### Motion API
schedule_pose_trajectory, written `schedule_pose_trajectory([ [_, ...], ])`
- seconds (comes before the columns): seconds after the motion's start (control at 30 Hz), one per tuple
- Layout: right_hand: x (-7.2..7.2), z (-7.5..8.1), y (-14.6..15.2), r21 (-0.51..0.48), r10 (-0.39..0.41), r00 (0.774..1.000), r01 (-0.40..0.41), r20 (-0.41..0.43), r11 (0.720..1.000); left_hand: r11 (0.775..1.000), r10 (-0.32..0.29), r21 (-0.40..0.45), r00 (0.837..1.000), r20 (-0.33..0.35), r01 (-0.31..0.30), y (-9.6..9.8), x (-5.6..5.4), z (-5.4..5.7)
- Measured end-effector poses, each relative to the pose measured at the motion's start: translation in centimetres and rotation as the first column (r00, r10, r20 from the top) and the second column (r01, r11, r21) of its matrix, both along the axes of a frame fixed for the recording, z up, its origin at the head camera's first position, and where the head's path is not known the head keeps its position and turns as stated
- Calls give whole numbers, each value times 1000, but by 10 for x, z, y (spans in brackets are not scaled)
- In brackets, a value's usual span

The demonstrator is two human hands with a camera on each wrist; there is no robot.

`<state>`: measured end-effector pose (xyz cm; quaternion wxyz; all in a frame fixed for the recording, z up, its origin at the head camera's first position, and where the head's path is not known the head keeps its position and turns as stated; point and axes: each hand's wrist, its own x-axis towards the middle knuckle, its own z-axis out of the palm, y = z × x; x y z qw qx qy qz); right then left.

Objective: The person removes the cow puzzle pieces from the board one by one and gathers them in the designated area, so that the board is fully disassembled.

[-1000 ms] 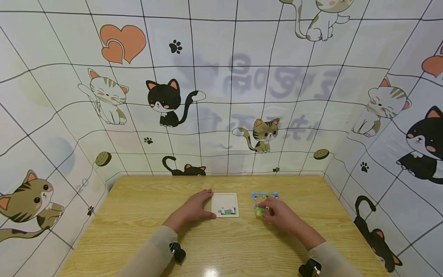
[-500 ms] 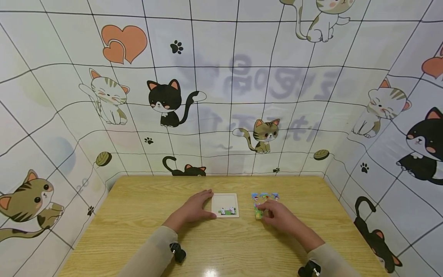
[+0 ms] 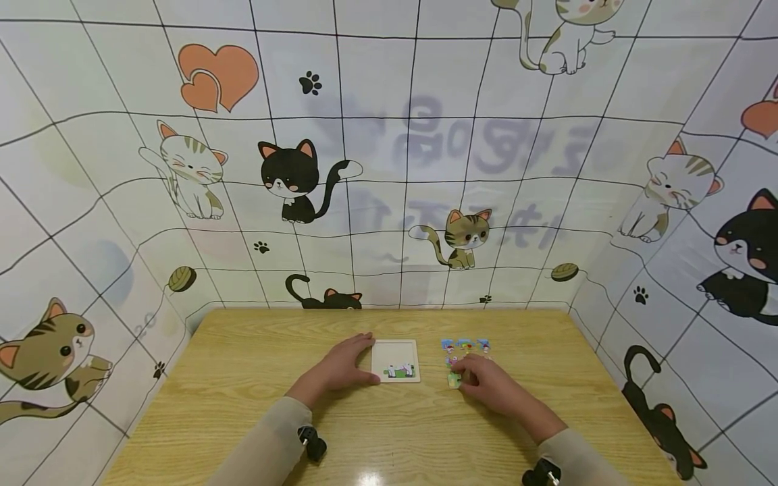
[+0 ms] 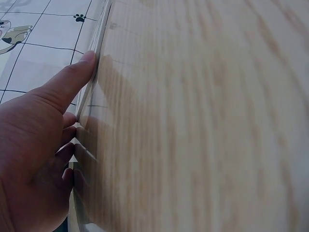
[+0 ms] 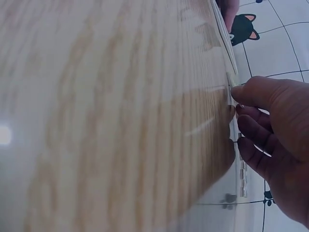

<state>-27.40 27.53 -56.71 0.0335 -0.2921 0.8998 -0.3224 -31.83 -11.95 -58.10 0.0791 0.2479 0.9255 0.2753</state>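
Note:
A square, pale-rimmed puzzle tray (image 3: 394, 340) lies on the table, with a green and white picture section (image 3: 399, 370) along its near side. My left hand (image 3: 339, 366) rests at the tray's left edge, thumb by the near corner and fingertips by the far one. To the right of the tray, my right hand (image 3: 491, 383) pinches a small green puzzle piece (image 3: 454, 381) close to the tabletop. Beyond that hand are several colourful puzzle pieces (image 3: 464, 343), some partly hidden by its fingers. In the right wrist view, the right thumb and fingers (image 5: 256, 92) meet low over the wood.
The light wooden table (image 3: 389, 432) has a glossy surface. A white cloth backdrop (image 3: 389, 223) printed with cats and grid lines stands around its back and sides. Wood separates the tray from the loose pieces.
My right hand has drawn the green piece a little toward me, away from the other loose pieces. My left hand and the tray stay where they were.

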Motion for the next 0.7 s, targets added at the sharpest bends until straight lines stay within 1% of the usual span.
schedule_pose_trajectory([
  [0.13, -1, 0, 0, 12, 12, 1000, -12, 12, 1000, 1000, -3, 7, 1000, 2, 2, -1, 0, 0],
  [0.23, -1, 0, 0, 18, 6, 1000, -7, 30, 1000, 1000, -3, 17, 1000, 4, 3, -1, 0, 0],
  [0.63, -2, -1, 1, 35, -25, 999, 23, 48, 999, 1000, -1, 7, 1000, 9, 1, -1, -1, -1],
  [0.7, -1, -1, 1, 26, -29, 998, 28, 50, 999, 1000, -1, 6, 1000, 10, 1, -1, 0, -1],
])
